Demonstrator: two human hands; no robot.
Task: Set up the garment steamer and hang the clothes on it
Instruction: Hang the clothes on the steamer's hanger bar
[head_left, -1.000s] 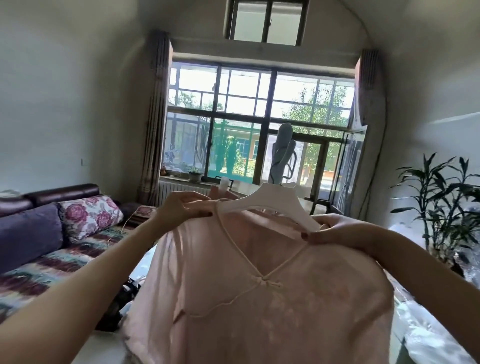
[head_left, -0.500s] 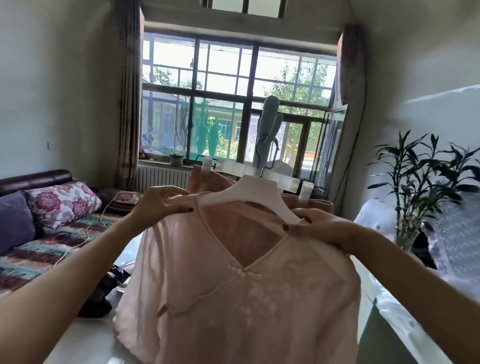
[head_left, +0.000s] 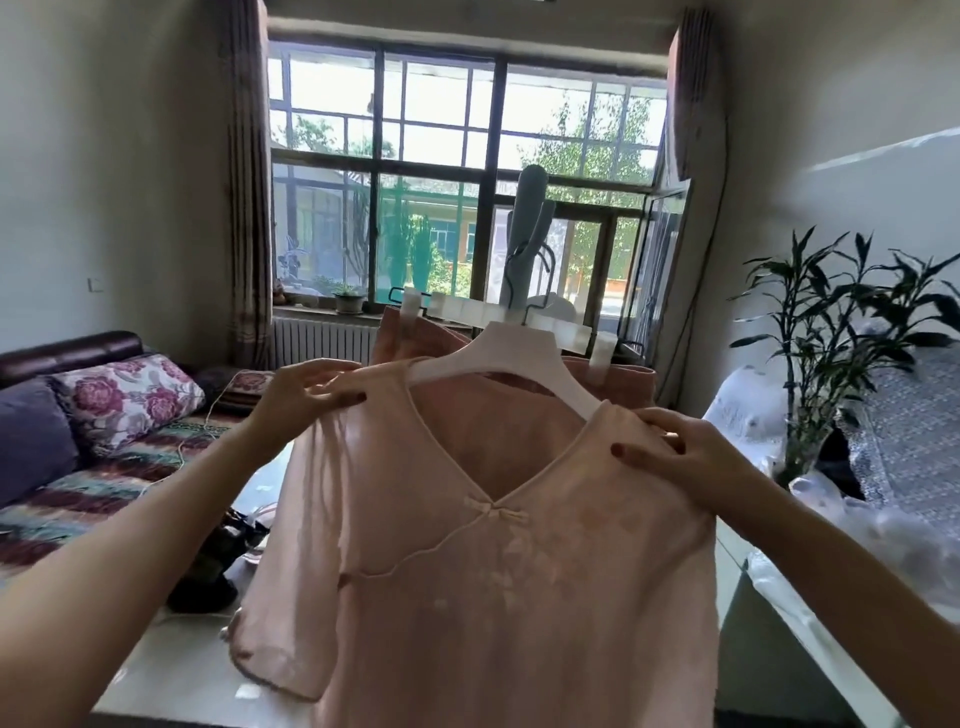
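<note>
Garment steamer stands upright before the window, its pale head poking up behind the clothes, so the set-up part looks done and the step in hand is the hanging, as far as one can judge. A pink blouse on a white hanger is held up in front of it, and the next move calls for lifting the hanger's hook onto the steamer's rack without letting either shoulder slide off (the hook itself is hidden behind the hanger's neck, so I cannot tell whether it has caught). The left hand pinches the blouse's shoulder seam at the hanger's end, thumb in front and fingers curled over the cloth, clamped on fabric. The right hand does likewise at the other shoulder, thumb pressed flat on the front and fingers folded over the hanger's tip. Both grips are closed on cloth, with nothing loose between them. The blouse hangs straight down from the two hands, its V-neck and small knot button facing the wearer. Just behind it a second pink garment is clipped to a clip hanger on the steamer. Further out, a sofa with a floral cushion lies to the left, and a leafy plant stands to the right.
</note>
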